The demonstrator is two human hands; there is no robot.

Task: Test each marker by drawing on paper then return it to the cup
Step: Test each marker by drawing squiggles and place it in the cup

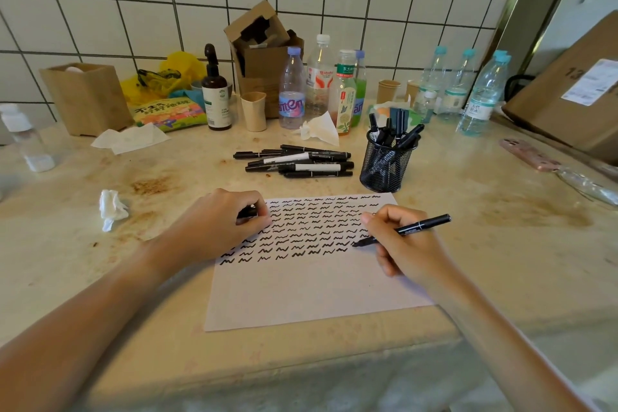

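While right hand point(403, 244) grips marker point(408, 230), left hand point(220, 224) half-hides a cap point(246, 213).

Your two hands, the left point(214, 224) and the right point(404, 244), are bare, with no gloves, rings or watch showing. Both of your forearms are uncovered all the way to the lower edge of the view, with no sleeve in sight. Your fingernails look short and unpainted.
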